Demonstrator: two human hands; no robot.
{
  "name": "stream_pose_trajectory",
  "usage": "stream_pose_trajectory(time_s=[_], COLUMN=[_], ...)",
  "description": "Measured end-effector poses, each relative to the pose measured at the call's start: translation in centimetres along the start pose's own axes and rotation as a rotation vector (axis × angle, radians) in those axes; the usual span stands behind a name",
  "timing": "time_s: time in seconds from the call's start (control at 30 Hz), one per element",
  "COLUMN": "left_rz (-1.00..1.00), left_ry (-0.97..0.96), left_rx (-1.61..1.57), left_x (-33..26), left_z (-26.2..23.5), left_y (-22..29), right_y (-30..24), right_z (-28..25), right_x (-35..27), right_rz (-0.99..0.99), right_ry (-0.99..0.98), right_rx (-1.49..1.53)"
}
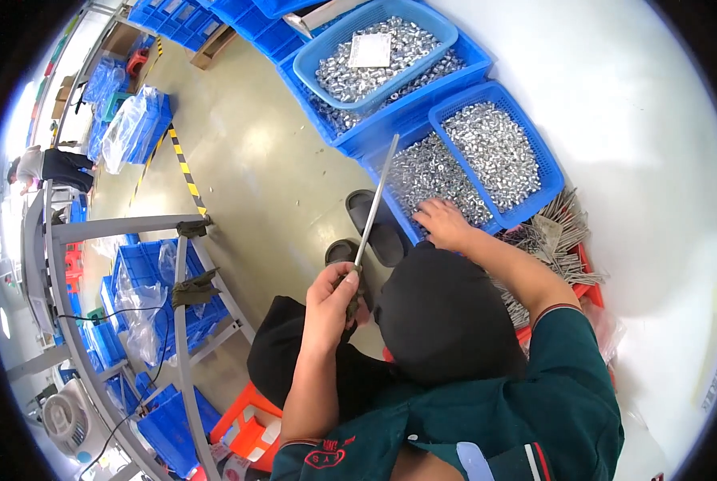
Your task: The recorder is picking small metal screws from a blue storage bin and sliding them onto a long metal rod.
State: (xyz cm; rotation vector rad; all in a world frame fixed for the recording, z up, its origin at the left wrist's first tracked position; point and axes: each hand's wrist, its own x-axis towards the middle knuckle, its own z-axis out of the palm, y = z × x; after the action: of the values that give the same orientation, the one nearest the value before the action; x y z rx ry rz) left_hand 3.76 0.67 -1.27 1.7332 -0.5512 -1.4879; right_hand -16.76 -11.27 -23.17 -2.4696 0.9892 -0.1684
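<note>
- The left hand (332, 293) is closed around the lower end of a slim, straight metal rod (378, 199); open floor (270, 152) lies to its left.
- Upward, the rod slants past the near-left edge of a blue plastic crate (404, 222), its tip overlapping that crate in view; whether they touch is unclear.
- The right hand (445, 225) has its fingers down among small silvery metal pieces (430, 172) inside the crate's near end; whether it grips one, I cannot tell.
- Little room remains to its right: a blue basket (527, 212) with rounded corners, heaped with shiny short pieces, sits right there.
- Beside it, thin metal rods (563, 256) lie jumbled in a red container (587, 264).
- Farther off, a lighter blue basket (306, 76) carries more glinting pieces and a flat pale card (370, 50).
</note>
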Motion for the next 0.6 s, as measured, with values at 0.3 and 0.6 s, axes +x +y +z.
stream_pose_trajectory(time_s=[0.3,0.6], left_rz=[-0.049,-0.008], left_ry=[-0.048,-0.065], left_rx=[0.025,0.042], left_x=[0.2,0.6], left_z=[-1.0,-0.6], left_y=[0.1,-0.2], right_y=[1.2,5.3], right_z=[3.1,5.1], right_x=[3.2,7.1], right_rz=[-0.238,-0.098], right_ry=[0.15,0.305], right_rx=[-0.129,-0.38])
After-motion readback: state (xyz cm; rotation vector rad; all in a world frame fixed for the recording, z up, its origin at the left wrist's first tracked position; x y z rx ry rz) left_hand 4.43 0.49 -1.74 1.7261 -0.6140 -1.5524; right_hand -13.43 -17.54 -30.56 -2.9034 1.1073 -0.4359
